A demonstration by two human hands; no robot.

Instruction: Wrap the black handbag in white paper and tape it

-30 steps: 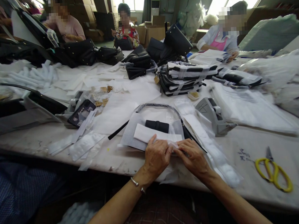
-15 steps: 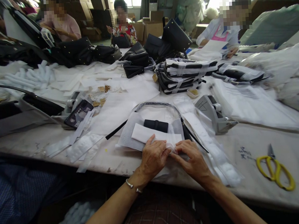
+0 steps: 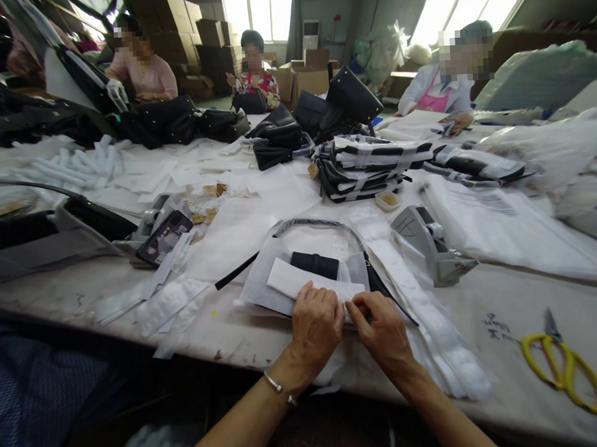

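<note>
Black bag (image 3: pixel 315 265) lies on the near middle of the table (image 3: pixel 228 326), wrapped handle (image 3: pixel 318 221) arching toward the far side. A translucent sheet (image 3: pixel 255 274) shows over its left part; a folded white strip (image 3: pixel 287 278) lies across its front, near side. A clear strip (image 3: pixel 344 272) runs over the right part, down toward the gap between the hands.

Handling notes (judgement): thin film probably creases and clings to skin, so light, even pressure suits it better than a hard pull. One hand should steady the white strip while the other works the film; straightness matters more than force. Best to keep the sheet's edges from folding under.

Pose: both forearms reach in from the near side, converging at the bag's near edge. Left hand (image 3: pixel 315 321): back up, fingers bent and close together over the white strip, thumb angled right. Right hand (image 3: pixel 380 318): fingers curled, thumb and forefinger pointing left. Fingertips nearly meet, a narrow gap between. Cannot tell whether either pinches the film; contact is hidden.

Yellow-handled scissors (image 3: pixel 566 373) lie near right, well apart.
</note>
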